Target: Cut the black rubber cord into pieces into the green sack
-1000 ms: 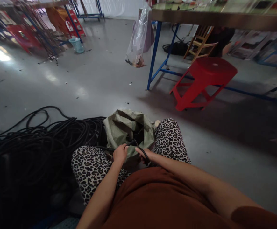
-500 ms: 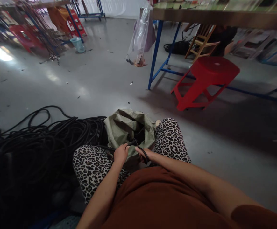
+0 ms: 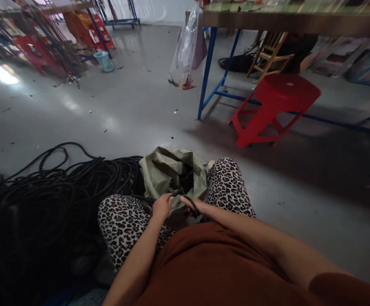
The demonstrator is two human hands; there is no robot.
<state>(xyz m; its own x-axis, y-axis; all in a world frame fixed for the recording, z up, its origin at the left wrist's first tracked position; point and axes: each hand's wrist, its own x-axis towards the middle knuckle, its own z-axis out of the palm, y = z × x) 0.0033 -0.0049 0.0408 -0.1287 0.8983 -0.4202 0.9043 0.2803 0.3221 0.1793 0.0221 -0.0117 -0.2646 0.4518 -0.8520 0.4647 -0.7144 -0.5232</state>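
Observation:
Between my knees stands an open woven sack (image 3: 155, 172), with dark pieces inside that are too dim to make out. My left hand (image 3: 162, 207) is closed around a black cord (image 3: 176, 193), whose end sticks out over the sack's near rim. In my right hand (image 3: 189, 205) is a pair of scissors (image 3: 192, 207) with black handles; the blades point up and left, close to the cord's end. Whether the blades touch the cord I cannot tell. A large tangled heap of black cord (image 3: 86, 178) lies on the floor to my left.
A red plastic stool (image 3: 287, 95) stands at the right, beside a worktable (image 3: 255, 19) with blue legs. A clear plastic bag (image 3: 186, 51) hangs from the table's corner. Farther back are a wooden chair (image 3: 272, 55), a person partly hidden by it, and a light blue basket (image 3: 103, 61).
Almost nothing differs. The black cord's end by the scissors has shifted very slightly; both hands stay in place over the sack.

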